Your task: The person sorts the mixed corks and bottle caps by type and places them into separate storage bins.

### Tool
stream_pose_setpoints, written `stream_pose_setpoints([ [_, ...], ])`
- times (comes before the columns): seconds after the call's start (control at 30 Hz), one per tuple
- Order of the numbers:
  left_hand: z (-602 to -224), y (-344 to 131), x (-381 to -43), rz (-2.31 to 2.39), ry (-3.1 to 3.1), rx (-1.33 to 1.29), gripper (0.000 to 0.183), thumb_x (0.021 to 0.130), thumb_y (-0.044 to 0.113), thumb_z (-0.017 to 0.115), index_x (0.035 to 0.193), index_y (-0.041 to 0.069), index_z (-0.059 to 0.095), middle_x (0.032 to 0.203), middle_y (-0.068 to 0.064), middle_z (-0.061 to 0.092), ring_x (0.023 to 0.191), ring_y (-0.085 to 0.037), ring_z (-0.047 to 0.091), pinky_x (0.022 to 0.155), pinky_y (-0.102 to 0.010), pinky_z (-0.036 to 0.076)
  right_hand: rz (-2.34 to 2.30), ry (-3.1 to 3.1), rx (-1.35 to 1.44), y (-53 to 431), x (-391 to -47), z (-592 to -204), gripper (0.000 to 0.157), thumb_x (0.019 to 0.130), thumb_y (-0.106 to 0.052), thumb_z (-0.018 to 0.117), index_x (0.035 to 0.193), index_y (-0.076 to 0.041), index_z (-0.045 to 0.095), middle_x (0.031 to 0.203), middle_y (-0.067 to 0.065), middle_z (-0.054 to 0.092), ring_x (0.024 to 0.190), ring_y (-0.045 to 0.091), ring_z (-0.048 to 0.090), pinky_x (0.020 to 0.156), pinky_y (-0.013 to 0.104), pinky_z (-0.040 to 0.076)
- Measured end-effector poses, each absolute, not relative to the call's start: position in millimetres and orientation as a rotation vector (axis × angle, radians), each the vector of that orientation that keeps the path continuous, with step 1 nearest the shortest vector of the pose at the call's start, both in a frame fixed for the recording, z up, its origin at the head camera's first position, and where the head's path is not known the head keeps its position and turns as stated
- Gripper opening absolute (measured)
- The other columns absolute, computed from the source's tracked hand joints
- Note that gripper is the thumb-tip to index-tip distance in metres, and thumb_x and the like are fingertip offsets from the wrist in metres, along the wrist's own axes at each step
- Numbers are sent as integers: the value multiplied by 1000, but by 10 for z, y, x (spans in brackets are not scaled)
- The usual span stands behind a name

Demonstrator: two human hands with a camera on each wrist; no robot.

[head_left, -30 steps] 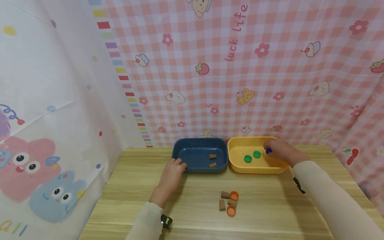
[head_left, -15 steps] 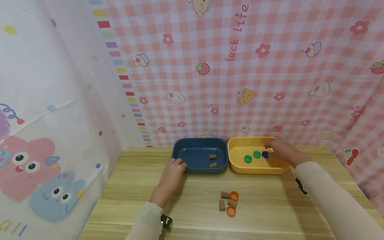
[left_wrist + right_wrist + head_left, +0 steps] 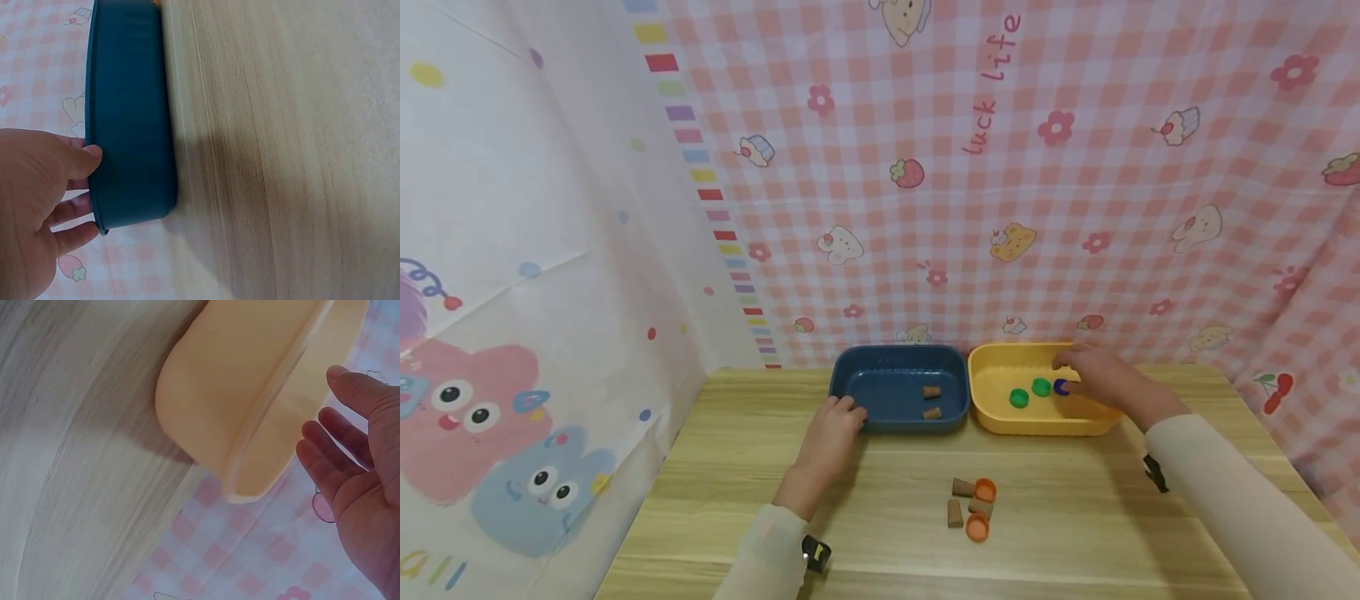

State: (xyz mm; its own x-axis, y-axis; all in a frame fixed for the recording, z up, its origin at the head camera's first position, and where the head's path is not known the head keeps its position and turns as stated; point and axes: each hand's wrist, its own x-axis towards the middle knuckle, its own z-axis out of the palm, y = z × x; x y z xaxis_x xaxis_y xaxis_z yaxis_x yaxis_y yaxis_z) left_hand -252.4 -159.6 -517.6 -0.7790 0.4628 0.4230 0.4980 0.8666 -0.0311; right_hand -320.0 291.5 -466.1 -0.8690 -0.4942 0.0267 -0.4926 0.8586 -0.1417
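On the left, my left hand (image 3: 829,437) holds the near-left rim of the dark blue tray (image 3: 887,423). The left wrist view shows its thumb (image 3: 87,161) on the tray's outside and the fingers behind the rim. Inside that tray are two corks (image 3: 931,392). My right hand (image 3: 1105,379) hangs over the right side of the yellow tray (image 3: 1045,427). In the right wrist view its fingers (image 3: 325,465) are spread, with nothing between them. A dark blue cap (image 3: 1061,387) lies in the yellow tray by the right fingertips, beside two green caps (image 3: 1041,387).
Several corks (image 3: 955,513) and two orange caps (image 3: 977,527) lie close together on the wooden table (image 3: 880,533), in front of the trays. The two trays stand side by side against a pink checked cloth (image 3: 925,208).
The dark blue cap was at my right fingers and now lies in the yellow tray, let go. My right hand has spread its fingers. The left hand stays at the blue tray's rim.
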Motion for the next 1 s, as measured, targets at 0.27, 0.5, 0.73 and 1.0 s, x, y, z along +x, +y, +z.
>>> stream_pose_setpoints([
  [0.27,-5188,-1591,-2530,-91,-2612,-690,5,92,7,74,92,10,78,85,-6,65,74,-23,53,72,-36,51,-308,3106,-956,2839,-3003,-4629,26,87,-9,81,110,-3,71,111,14,70,109,38,65,98,57,52],
  [0.5,-5175,-1582,-2525,-89,-2625,-683,6,92,6,75,92,10,78,85,-6,66,74,-23,54,73,-36,51,-444,3102,-915,2798,-2870,-4633,25,90,-10,80,112,-7,70,114,11,69,108,33,65,92,51,57],
  [0.73,-5188,-1578,-2522,-98,-2623,-680,5,92,6,75,92,10,78,85,-6,66,73,-23,53,71,-36,51,-518,3151,-979,2752,-2744,-4646,27,87,-11,82,110,-7,70,110,8,68,101,28,66,87,47,59],
  [1.0,-5179,-1575,-2527,-88,-2620,-681,6,90,6,76,92,11,79,84,-6,67,72,-23,53,72,-36,51,-565,3215,-1347,2595,-2590,-4667,35,75,-3,90,104,-8,72,106,9,71,99,30,69,82,47,59],
])
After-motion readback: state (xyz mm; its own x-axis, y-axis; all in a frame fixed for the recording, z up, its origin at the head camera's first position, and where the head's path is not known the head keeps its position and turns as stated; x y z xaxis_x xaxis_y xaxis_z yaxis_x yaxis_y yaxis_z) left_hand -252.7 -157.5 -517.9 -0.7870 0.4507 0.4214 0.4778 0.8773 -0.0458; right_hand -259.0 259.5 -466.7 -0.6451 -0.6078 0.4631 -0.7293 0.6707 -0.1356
